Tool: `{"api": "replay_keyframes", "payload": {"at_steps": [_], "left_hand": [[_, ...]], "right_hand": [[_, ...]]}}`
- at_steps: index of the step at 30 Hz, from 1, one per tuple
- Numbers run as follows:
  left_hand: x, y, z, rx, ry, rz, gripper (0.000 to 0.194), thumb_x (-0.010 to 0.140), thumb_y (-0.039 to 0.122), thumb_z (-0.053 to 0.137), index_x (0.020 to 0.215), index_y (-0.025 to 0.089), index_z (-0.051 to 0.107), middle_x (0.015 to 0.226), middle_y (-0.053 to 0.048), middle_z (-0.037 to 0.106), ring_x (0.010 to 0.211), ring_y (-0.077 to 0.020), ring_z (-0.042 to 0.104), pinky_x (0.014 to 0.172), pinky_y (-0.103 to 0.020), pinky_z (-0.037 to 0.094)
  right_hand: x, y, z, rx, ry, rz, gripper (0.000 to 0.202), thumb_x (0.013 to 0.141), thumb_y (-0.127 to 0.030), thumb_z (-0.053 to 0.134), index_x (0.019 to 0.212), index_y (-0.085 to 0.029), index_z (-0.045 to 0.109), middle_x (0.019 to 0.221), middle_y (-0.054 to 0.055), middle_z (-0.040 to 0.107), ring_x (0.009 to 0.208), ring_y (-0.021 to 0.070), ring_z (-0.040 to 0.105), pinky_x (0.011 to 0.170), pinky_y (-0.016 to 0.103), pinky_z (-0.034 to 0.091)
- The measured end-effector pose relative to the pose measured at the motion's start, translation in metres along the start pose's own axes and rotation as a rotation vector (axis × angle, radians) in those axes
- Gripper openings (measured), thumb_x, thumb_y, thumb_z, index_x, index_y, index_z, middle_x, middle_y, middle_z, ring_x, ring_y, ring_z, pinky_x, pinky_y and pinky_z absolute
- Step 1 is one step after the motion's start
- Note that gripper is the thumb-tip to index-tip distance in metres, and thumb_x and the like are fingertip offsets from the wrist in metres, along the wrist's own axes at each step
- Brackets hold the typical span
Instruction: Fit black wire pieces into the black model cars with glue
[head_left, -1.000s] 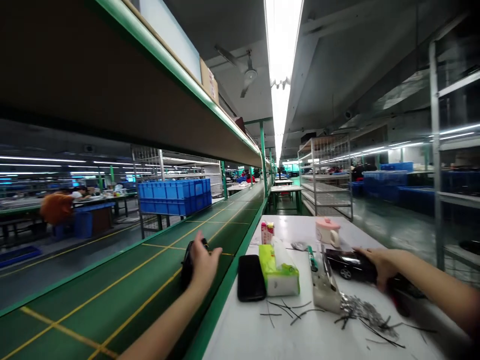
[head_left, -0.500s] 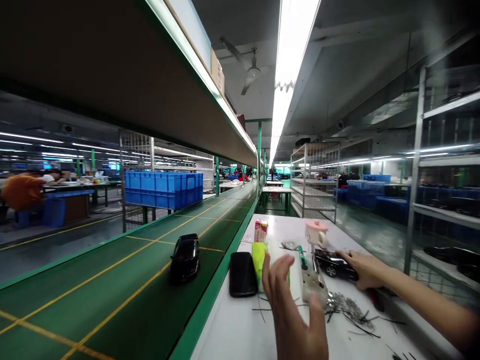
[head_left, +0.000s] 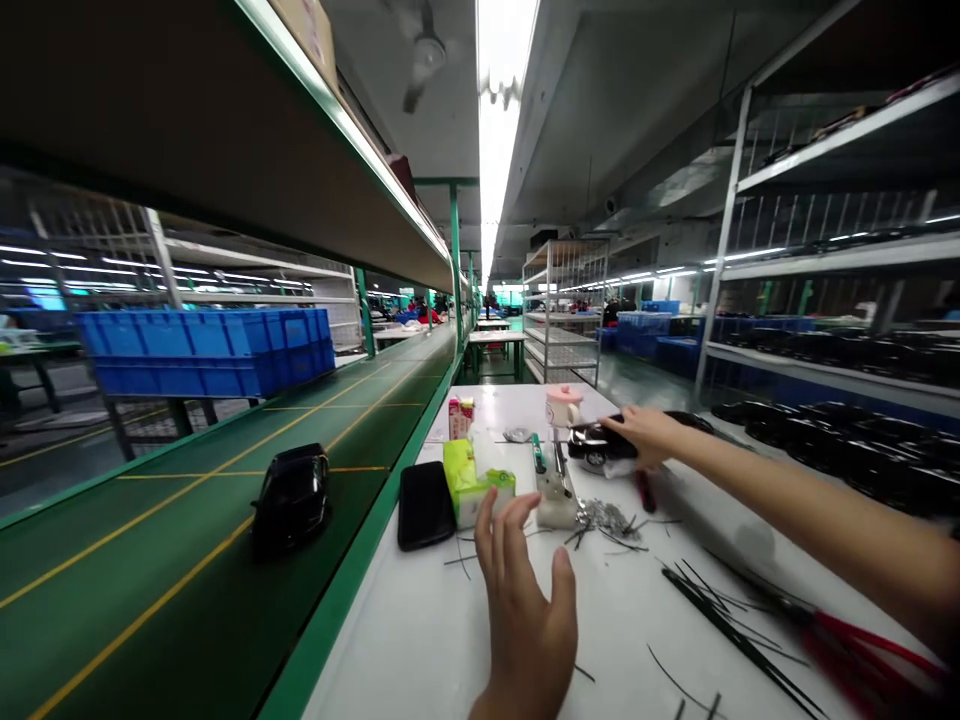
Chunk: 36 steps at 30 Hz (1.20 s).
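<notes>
My left hand [head_left: 525, 600] is raised over the white table [head_left: 442, 640], fingers apart, holding nothing. It is nearest to a green and white packet [head_left: 466, 475] and a black phone-like item [head_left: 426, 505]. My right hand [head_left: 649, 435] reaches across to the table's right side, its fingers on a black toy car [head_left: 596, 445]. Between the hands lie a green-handled tool [head_left: 538, 453], a whitish block [head_left: 556, 512] and a pile of small silvery pieces [head_left: 609, 518]. A pink-lidded mug [head_left: 564, 405] stands behind the car.
Another black toy car [head_left: 291, 495] sits on the green conveyor [head_left: 172, 590] at left. Blue crates [head_left: 202, 350] are beyond it. Red-handled pliers [head_left: 862, 650] and black wires [head_left: 739, 640] lie at the right front. Racks [head_left: 832, 365] at right hold black cars.
The view has swung right, showing more racks and the red-handled tool. My left hand remains raised and open. My right hand is still on the black car.
</notes>
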<state>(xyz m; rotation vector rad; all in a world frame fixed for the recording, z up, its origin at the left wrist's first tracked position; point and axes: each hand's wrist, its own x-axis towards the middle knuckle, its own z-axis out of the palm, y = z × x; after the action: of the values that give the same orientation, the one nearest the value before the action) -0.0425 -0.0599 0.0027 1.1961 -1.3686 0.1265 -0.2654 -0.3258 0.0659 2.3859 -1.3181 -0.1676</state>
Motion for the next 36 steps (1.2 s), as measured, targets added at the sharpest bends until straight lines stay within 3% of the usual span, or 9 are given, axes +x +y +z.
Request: {"api": "replay_keyframes", "payload": {"at_steps": [5,10,13,20,27,33,36], "left_hand": [[0.005,0.002,-0.005,-0.026,-0.043,-0.013,0.039,0.097,0.012,0.046,0.133,0.028,0.049,0.137,-0.008,0.060,0.152,-0.0292,0.030,0.116,-0.057,0.040],[0.007,0.007,-0.006,-0.053,-0.060,-0.049,0.040,0.096,0.013,0.049,0.133,0.026,0.050,0.138,-0.009,0.060,0.153,-0.0299,0.030,0.119,-0.057,0.037],[0.008,0.008,-0.007,-0.068,-0.067,-0.079,0.038,0.096,0.014,0.050,0.132,0.025,0.051,0.140,-0.010,0.058,0.153,-0.0300,0.030,0.119,-0.057,0.037],[0.008,0.004,-0.012,-0.057,-0.086,-0.093,0.036,0.097,0.013,0.050,0.130,0.025,0.052,0.140,-0.009,0.058,0.153,-0.0286,0.029,0.118,-0.054,0.039],[0.009,0.007,-0.011,-0.089,-0.121,-0.119,0.036,0.096,0.013,0.049,0.130,0.024,0.052,0.138,-0.009,0.061,0.153,-0.0278,0.028,0.121,-0.055,0.034],[0.010,0.007,-0.013,-0.189,-0.133,-0.275,0.034,0.096,0.021,0.052,0.130,0.023,0.055,0.146,-0.011,0.054,0.156,-0.0289,0.024,0.125,-0.057,0.027],[0.014,0.006,-0.018,-0.295,-0.116,-0.392,0.036,0.098,0.030,0.054,0.134,0.024,0.054,0.148,-0.011,0.054,0.151,-0.0297,0.036,0.125,-0.056,0.030]], "right_hand": [[-0.011,0.014,-0.042,-0.055,0.007,0.033,0.052,0.097,-0.043,0.065,0.142,-0.021,0.051,0.132,0.012,0.060,0.109,0.0266,0.064,0.088,0.046,0.058],[-0.023,0.025,-0.090,-0.091,0.079,0.022,0.090,0.082,-0.046,0.072,0.157,-0.024,0.029,0.127,0.018,0.058,0.109,0.0354,0.059,0.074,0.040,0.051],[-0.020,0.022,-0.107,-0.092,0.111,0.008,0.096,0.078,-0.049,0.069,0.158,-0.024,0.024,0.120,0.020,0.059,0.104,0.0370,0.057,0.066,0.035,0.044],[-0.005,0.003,-0.103,-0.140,0.098,-0.067,0.096,0.074,-0.044,0.071,0.157,-0.022,0.028,0.120,0.021,0.060,0.101,0.0367,0.058,0.063,0.031,0.038],[-0.012,0.004,-0.095,-0.174,0.062,-0.081,0.093,0.076,-0.040,0.071,0.157,-0.022,0.030,0.120,0.020,0.059,0.105,0.0358,0.058,0.060,0.028,0.037],[-0.044,-0.003,-0.114,-0.154,0.144,-0.073,0.091,0.079,-0.043,0.070,0.157,-0.021,0.028,0.127,0.023,0.056,0.112,0.0406,0.054,0.060,0.032,0.043],[-0.079,-0.021,-0.122,-0.113,0.201,-0.134,0.096,0.079,-0.046,0.071,0.159,-0.023,0.023,0.137,0.024,0.051,0.115,0.0409,0.053,0.064,0.037,0.047]]}}
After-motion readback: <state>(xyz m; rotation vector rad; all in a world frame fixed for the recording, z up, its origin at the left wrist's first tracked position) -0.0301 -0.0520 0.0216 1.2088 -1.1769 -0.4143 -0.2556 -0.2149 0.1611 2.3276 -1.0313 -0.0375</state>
